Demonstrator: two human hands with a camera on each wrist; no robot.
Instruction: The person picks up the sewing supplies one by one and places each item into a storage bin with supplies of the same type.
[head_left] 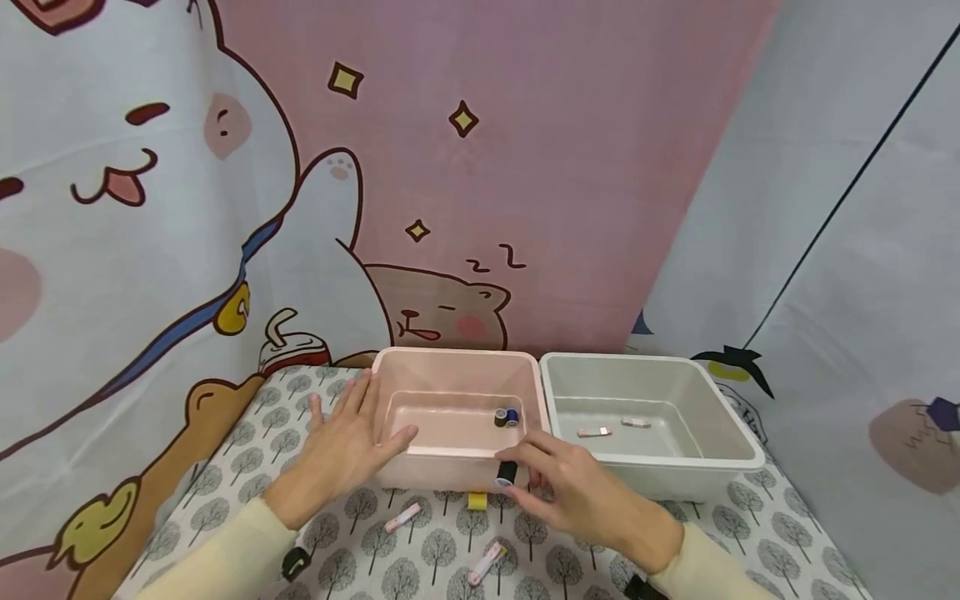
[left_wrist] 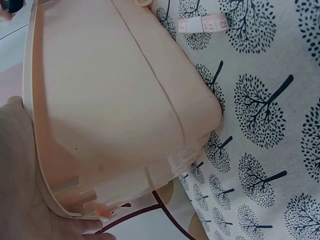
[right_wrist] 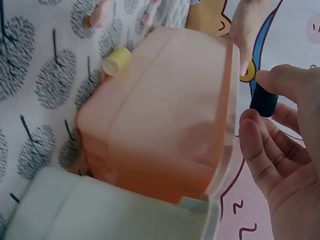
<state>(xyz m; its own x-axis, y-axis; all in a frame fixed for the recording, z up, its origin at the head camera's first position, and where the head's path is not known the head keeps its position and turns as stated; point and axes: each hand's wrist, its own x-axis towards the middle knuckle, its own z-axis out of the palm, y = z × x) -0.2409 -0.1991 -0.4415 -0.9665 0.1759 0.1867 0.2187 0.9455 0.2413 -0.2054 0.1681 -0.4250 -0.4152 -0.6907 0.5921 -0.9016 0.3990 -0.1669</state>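
Observation:
My right hand (head_left: 562, 479) pinches a dark thread spool (head_left: 506, 473) between thumb and fingers, just in front of the pink bin's front rim. In the right wrist view the same spool (right_wrist: 264, 101) shows between thumb and fingertips. My left hand (head_left: 341, 442), fingers spread, rests at the left edge of the pink bin (head_left: 427, 425), its thumb by the front rim. Inside that bin, toward the right, sit a black spool (head_left: 500, 417) and a blue spool (head_left: 512, 417). A yellow spool (head_left: 477, 501) lies on the cloth before the bin.
Right of the pink bin stands a white bin (head_left: 652, 461) with two small folded measuring tapes, one (head_left: 594, 432) left of the other (head_left: 636, 422). Two more pinkish tapes, one (head_left: 402, 517) farther back than the other (head_left: 487, 562), lie on the tree-print cloth (head_left: 438, 546).

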